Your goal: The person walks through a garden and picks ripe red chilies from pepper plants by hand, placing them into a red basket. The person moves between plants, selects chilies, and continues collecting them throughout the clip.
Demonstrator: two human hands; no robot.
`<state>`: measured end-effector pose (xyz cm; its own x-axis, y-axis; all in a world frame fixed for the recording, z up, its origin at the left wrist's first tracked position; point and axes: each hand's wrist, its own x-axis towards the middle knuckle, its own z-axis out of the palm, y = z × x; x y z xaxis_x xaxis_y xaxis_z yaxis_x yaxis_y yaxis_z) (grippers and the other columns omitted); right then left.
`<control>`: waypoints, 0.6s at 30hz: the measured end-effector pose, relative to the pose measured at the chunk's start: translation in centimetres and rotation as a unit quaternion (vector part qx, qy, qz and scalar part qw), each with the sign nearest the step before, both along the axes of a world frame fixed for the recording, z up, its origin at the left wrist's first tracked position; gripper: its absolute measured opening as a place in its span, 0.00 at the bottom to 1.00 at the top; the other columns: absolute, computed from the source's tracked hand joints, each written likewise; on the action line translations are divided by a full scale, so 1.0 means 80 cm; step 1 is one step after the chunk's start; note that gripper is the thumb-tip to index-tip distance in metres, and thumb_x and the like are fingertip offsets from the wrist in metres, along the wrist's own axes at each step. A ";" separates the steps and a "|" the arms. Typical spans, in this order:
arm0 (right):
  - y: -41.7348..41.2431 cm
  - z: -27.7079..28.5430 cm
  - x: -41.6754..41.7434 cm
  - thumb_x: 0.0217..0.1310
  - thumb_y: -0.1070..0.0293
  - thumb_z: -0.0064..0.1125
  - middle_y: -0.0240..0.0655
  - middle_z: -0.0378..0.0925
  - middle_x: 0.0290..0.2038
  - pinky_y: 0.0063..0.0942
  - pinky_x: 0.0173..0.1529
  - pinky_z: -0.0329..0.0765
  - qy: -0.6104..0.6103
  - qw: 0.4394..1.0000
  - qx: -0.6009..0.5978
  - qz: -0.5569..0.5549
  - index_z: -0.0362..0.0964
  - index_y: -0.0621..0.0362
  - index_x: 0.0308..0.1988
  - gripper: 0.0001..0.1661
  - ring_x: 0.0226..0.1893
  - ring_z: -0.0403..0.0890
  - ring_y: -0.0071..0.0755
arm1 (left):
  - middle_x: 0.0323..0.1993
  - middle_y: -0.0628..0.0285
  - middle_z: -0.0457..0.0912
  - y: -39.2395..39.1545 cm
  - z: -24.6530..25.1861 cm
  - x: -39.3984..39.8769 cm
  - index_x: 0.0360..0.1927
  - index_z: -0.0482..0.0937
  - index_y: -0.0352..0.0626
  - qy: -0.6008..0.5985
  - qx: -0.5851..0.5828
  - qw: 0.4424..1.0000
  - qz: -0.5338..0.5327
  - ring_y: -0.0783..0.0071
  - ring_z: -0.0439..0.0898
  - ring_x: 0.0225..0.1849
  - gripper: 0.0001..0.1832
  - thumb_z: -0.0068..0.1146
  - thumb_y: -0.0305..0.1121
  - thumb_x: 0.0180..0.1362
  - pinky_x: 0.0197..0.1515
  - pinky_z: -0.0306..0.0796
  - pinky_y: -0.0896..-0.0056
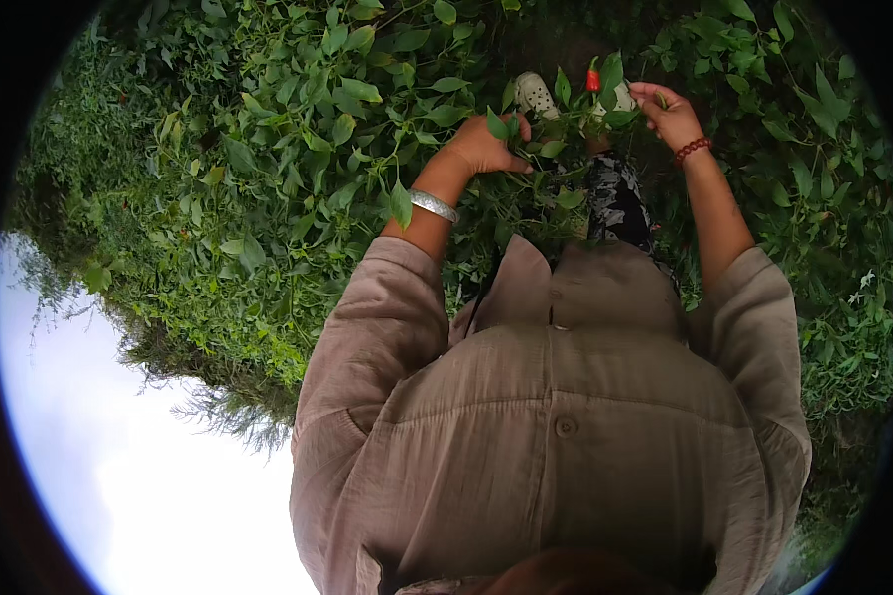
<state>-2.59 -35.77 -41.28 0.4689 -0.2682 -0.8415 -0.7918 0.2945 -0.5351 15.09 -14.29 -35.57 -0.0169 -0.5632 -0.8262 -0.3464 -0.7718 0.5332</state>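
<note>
Among the pepper plant's leaves, my left hand (487, 145) has its thumb and fingers apart, curved around thin stems, with a leaf (497, 124) overlapping the fingers. It wears a silver bangle (433, 206). Between my two hands a red chili pepper (593, 79) shows, its green stalk upward, beside a broad green leaf (610, 78). My right hand (668, 111), with a red bead bracelet (692, 150), is to the right of that leaf, its fingertips at the leaf's edge. A small green plant piece (661, 100) sits between its thumb and fingers; what exactly it is cannot be made out.
Dense pepper foliage (268, 149) spreads on the left, with more plants (811, 163) on the right. Pale perforated clogs (536, 97) and patterned trousers (619, 201) show below the leaves. White flowers (865, 280) stand at the right edge.
</note>
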 end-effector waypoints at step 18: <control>0.053 0.021 0.048 0.34 0.74 0.56 0.31 0.60 0.47 0.27 0.34 0.71 -0.261 0.827 -0.149 0.475 0.66 0.45 0.40 0.25 0.31 0.73 0.31 | 0.26 0.56 0.76 -0.002 0.015 -0.009 0.28 0.74 0.44 -0.096 0.062 0.971 -0.210 0.60 0.74 0.30 0.21 0.56 0.46 0.30 0.33 0.68 0.66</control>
